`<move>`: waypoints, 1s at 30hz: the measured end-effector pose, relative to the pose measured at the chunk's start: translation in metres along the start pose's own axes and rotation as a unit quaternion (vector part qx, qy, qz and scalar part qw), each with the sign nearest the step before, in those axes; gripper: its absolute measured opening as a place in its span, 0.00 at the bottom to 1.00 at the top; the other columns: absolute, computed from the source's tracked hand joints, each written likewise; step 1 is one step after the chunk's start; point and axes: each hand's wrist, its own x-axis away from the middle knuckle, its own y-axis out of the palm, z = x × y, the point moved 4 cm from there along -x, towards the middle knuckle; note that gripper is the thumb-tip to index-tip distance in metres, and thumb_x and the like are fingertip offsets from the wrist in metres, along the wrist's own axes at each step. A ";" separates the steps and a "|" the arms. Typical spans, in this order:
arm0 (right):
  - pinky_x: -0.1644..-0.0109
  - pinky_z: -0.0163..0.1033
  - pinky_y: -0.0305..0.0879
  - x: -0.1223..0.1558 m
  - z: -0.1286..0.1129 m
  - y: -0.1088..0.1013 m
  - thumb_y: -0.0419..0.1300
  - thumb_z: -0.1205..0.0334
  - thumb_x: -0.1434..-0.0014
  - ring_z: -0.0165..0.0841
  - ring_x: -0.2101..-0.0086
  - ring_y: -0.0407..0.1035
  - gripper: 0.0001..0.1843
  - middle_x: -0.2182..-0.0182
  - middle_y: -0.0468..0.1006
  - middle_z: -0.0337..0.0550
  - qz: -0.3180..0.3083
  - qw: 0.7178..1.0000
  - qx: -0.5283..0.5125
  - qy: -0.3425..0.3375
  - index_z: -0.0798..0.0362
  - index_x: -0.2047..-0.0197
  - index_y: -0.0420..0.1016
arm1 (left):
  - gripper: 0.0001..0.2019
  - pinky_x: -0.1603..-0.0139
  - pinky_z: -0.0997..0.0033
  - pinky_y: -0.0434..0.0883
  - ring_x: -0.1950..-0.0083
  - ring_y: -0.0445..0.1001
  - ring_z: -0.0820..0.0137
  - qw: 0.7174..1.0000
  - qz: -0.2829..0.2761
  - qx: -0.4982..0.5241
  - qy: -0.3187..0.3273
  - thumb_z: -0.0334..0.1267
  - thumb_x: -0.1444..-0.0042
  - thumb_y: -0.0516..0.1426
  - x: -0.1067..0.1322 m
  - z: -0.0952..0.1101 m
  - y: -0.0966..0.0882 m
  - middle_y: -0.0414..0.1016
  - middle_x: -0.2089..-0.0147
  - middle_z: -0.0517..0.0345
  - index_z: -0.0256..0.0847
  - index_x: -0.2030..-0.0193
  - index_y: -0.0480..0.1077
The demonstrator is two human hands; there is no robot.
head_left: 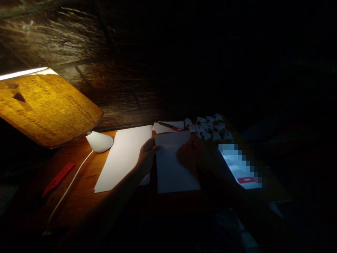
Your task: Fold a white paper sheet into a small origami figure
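Note:
A white sheet of paper (173, 168) lies on the wooden table (79, 165) in front of me. My left hand (146, 154) grips its upper left edge, fingers curled over the paper. My right hand (187, 156) rests on the sheet's right side in deep shadow; its fingers look pressed down on the paper, but I cannot make them out clearly. A larger white sheet (123, 158) lies just left of my left hand.
A lamp with a yellow printed shade (44, 109) and white base (99, 141) stands at left, its cord (68, 188) running toward me. A red ruler (58, 179) lies far left. Several small folded paper pieces (207, 128) are piled behind. A lit phone screen (240, 167) glows at right. Red-handled tool (172, 127) on paper behind.

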 end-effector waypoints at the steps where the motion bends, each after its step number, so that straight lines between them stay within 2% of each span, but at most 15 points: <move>1: 0.69 0.37 0.58 0.000 0.001 0.000 0.61 0.57 0.51 0.33 0.71 0.62 0.10 0.74 0.67 0.35 0.001 1.000 0.001 0.005 0.48 0.66 0.65 | 0.19 0.64 0.70 0.74 0.62 0.80 0.65 1.000 0.003 0.002 0.000 0.34 0.58 0.70 0.000 0.000 0.000 0.83 0.58 0.53 0.38 0.56 0.77; 4: 0.69 0.37 0.58 0.001 0.004 0.000 0.62 0.56 0.51 0.34 0.70 0.63 0.14 0.73 0.68 0.35 0.003 1.000 -0.013 0.020 0.49 0.61 0.67 | 0.20 0.63 0.69 0.75 0.60 0.80 0.63 1.000 0.010 0.005 0.002 0.35 0.59 0.71 0.000 0.000 0.001 0.83 0.59 0.53 0.38 0.57 0.78; 9: 0.69 0.38 0.61 0.002 0.006 0.002 0.62 0.56 0.52 0.33 0.71 0.64 0.27 0.72 0.68 0.33 0.007 0.997 -0.063 0.032 0.51 0.48 0.66 | 0.21 0.63 0.69 0.75 0.61 0.80 0.65 1.000 0.008 0.015 0.007 0.36 0.58 0.72 0.000 0.001 0.001 0.83 0.57 0.52 0.39 0.55 0.78; 13: 0.67 0.39 0.63 0.002 0.004 0.000 0.62 0.58 0.52 0.33 0.70 0.65 0.28 0.71 0.68 0.34 0.034 0.998 -0.036 0.025 0.51 0.46 0.67 | 0.20 0.62 0.69 0.75 0.60 0.80 0.64 1.000 0.008 0.013 0.006 0.35 0.58 0.71 0.001 0.002 0.001 0.83 0.56 0.52 0.38 0.56 0.78; 17: 0.66 0.39 0.65 0.004 0.001 -0.001 0.62 0.57 0.50 0.36 0.67 0.69 0.29 0.66 0.74 0.39 0.042 0.996 -0.076 0.036 0.48 0.44 0.65 | 0.16 0.63 0.70 0.74 0.63 0.79 0.66 0.999 0.011 0.035 0.002 0.36 0.55 0.69 0.001 0.003 0.001 0.82 0.60 0.54 0.38 0.58 0.77; 20: 0.68 0.39 0.65 0.005 -0.001 -0.002 0.62 0.57 0.49 0.36 0.69 0.69 0.31 0.68 0.74 0.38 0.045 0.992 -0.105 0.053 0.47 0.42 0.62 | 0.14 0.64 0.71 0.74 0.64 0.79 0.67 0.998 0.018 0.057 -0.005 0.35 0.56 0.68 0.000 0.004 0.002 0.82 0.62 0.56 0.39 0.60 0.78; 22: 0.69 0.38 0.63 0.006 -0.003 -0.003 0.62 0.58 0.49 0.35 0.71 0.68 0.31 0.69 0.73 0.36 0.049 0.994 -0.094 0.041 0.46 0.41 0.62 | 0.13 0.64 0.71 0.74 0.65 0.78 0.68 0.998 0.029 0.061 -0.009 0.33 0.57 0.69 0.000 0.003 0.001 0.82 0.62 0.57 0.39 0.61 0.78; 24: 0.69 0.38 0.62 0.005 -0.006 -0.004 0.61 0.59 0.48 0.34 0.70 0.67 0.29 0.67 0.73 0.37 0.051 0.995 -0.080 0.012 0.46 0.43 0.64 | 0.13 0.64 0.71 0.74 0.66 0.77 0.69 0.998 0.034 0.057 -0.012 0.33 0.57 0.68 -0.001 0.002 0.000 0.81 0.62 0.57 0.40 0.61 0.77; 27: 0.66 0.38 0.62 0.005 -0.010 -0.004 0.58 0.60 0.46 0.34 0.67 0.67 0.16 0.63 0.75 0.41 0.043 0.997 -0.054 -0.033 0.48 0.52 0.71 | 0.13 0.63 0.71 0.73 0.64 0.77 0.69 0.999 0.026 0.046 -0.001 0.34 0.54 0.67 -0.001 0.002 0.000 0.80 0.60 0.56 0.40 0.60 0.76; 30: 0.67 0.38 0.59 0.004 -0.009 -0.003 0.57 0.58 0.44 0.34 0.69 0.66 0.11 0.67 0.74 0.41 0.033 0.999 -0.029 -0.032 0.50 0.59 0.75 | 0.17 0.63 0.71 0.73 0.62 0.77 0.70 0.999 0.018 0.041 0.028 0.34 0.53 0.67 0.001 0.005 0.001 0.79 0.54 0.56 0.43 0.54 0.73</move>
